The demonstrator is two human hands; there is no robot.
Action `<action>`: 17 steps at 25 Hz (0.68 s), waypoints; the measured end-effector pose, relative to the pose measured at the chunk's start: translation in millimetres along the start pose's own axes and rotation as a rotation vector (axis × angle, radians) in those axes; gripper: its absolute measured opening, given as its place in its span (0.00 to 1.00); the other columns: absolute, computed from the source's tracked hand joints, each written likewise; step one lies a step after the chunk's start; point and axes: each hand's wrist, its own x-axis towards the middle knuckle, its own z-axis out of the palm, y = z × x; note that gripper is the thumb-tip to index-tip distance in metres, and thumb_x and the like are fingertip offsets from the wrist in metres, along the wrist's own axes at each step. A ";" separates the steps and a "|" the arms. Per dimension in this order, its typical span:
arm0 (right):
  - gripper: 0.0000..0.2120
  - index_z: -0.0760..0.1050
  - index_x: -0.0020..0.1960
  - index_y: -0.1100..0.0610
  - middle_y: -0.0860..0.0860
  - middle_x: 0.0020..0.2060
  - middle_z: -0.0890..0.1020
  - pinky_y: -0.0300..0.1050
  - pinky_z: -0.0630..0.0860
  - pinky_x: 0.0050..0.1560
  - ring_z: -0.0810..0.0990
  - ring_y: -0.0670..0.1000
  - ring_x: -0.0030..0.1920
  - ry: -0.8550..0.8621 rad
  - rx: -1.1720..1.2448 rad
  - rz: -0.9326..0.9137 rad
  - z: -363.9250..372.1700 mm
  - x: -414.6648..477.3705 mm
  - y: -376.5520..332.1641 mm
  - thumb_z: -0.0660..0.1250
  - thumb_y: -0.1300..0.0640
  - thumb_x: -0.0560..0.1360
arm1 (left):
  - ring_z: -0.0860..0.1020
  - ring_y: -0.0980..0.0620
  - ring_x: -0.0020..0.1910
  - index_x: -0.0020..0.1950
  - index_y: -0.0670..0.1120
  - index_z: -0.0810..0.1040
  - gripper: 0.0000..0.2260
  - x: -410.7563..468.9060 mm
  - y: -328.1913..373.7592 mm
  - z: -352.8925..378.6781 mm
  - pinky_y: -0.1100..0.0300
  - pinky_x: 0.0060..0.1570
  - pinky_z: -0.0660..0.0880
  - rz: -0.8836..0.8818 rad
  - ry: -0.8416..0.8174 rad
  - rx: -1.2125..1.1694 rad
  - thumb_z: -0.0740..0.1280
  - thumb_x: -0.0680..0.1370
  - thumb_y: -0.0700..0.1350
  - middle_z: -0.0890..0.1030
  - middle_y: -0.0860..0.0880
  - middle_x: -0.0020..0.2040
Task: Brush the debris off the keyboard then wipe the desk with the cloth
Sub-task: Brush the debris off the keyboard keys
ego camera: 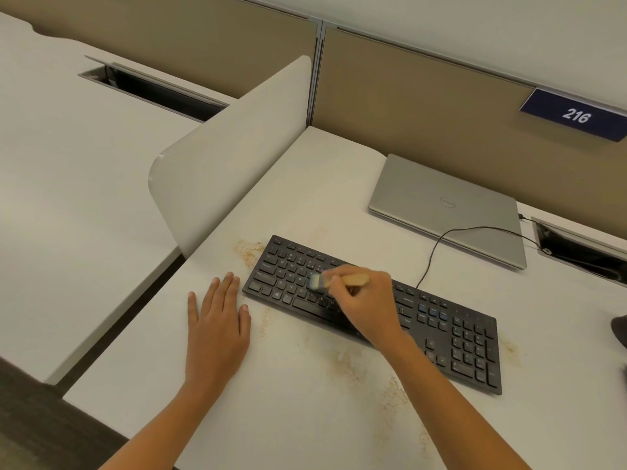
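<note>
A black keyboard (451, 337) lies diagonally on the white desk (305, 418). My right hand (366, 303) grips a small brush (339, 280) with a wooden handle, its blurred bristles over the keyboard's left-middle keys. My left hand (217, 323) rests flat on the desk, fingers straight, just left of the keyboard's near-left corner. Tan crumbs (249, 251) lie on the desk by the keyboard's far-left corner, along its front edge and near its right end. No cloth is in view.
A shut silver laptop (448, 208) sits behind the keyboard, with a black cable (437, 247) running past it. A white divider panel (230, 157) stands on the left. A cable hatch (576, 249) opens at the right. A dark object (619, 329) shows at the right edge.
</note>
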 end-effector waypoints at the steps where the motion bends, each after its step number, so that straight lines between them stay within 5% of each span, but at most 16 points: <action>1: 0.11 0.84 0.45 0.51 0.49 0.31 0.84 0.38 0.62 0.23 0.68 0.47 0.22 -0.038 -0.052 -0.016 1.1 -3.1 3.2 0.65 0.63 0.76 | 0.64 0.45 0.76 0.76 0.41 0.67 0.27 0.3 -0.3 0.0 0.40 0.75 0.54 0.002 0.001 0.002 0.48 0.80 0.51 0.69 0.45 0.75; 6: 0.10 0.82 0.57 0.51 0.47 0.42 0.84 0.38 0.76 0.38 0.79 0.43 0.38 0.106 -0.229 -0.091 -6.4 12.4 8.8 0.65 0.59 0.78 | 0.64 0.45 0.76 0.76 0.41 0.67 0.27 0.0 -0.6 0.1 0.39 0.75 0.55 0.003 -0.008 0.010 0.47 0.81 0.51 0.69 0.45 0.75; 11: 0.11 0.81 0.58 0.43 0.39 0.46 0.82 0.37 0.74 0.42 0.76 0.38 0.44 -0.332 -0.322 -0.121 -17.4 4.8 -8.9 0.62 0.52 0.80 | 0.65 0.44 0.76 0.76 0.41 0.67 0.27 -0.2 0.6 0.7 0.39 0.75 0.55 0.006 -0.006 0.011 0.48 0.81 0.51 0.69 0.44 0.75; 15: 0.16 0.81 0.40 0.52 0.47 0.38 0.84 0.40 0.71 0.33 0.77 0.45 0.33 -0.473 -0.767 0.025 -65.0 2.4 -11.9 0.57 0.55 0.80 | 0.65 0.44 0.75 0.76 0.41 0.67 0.27 0.1 -0.6 0.2 0.39 0.75 0.55 0.004 -0.003 0.008 0.48 0.81 0.51 0.69 0.44 0.75; 17: 0.18 0.78 0.33 0.53 0.47 0.30 0.82 0.38 0.65 0.28 0.70 0.46 0.24 -0.379 -0.720 0.150 -80.0 -0.9 -14.1 0.58 0.56 0.79 | 0.65 0.44 0.75 0.75 0.41 0.67 0.27 0.3 -2.2 0.5 0.38 0.75 0.56 0.007 -0.001 0.016 0.48 0.81 0.51 0.69 0.44 0.75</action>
